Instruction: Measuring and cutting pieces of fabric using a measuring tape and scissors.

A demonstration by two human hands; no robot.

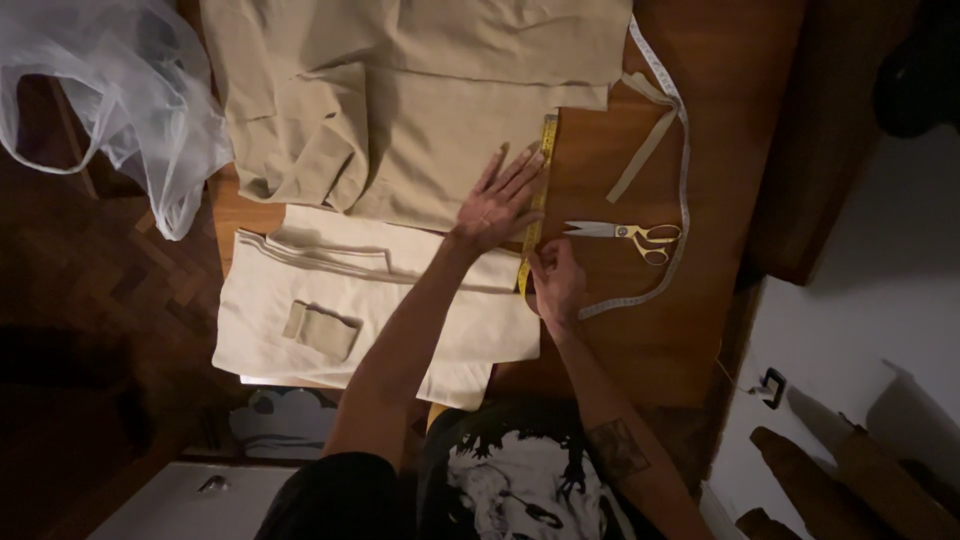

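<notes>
Two hands work at the edge of the beige fabric [440, 110] on the wooden table [620, 330]. Our left hand [497, 205] lies flat with the fingers spread apart, and it presses the yellow measuring tape [540, 185] against the cloth edge. Our right hand [557, 285] has its grip pinched together on the lower end of the tape. We think the tape can slip sideways if the left palm lifts, because the cloth is loose and wrinkled. Scissors [630, 235] lie just beside the right hand, with the blades pointing toward it, so a careless move could meet them.
</notes>
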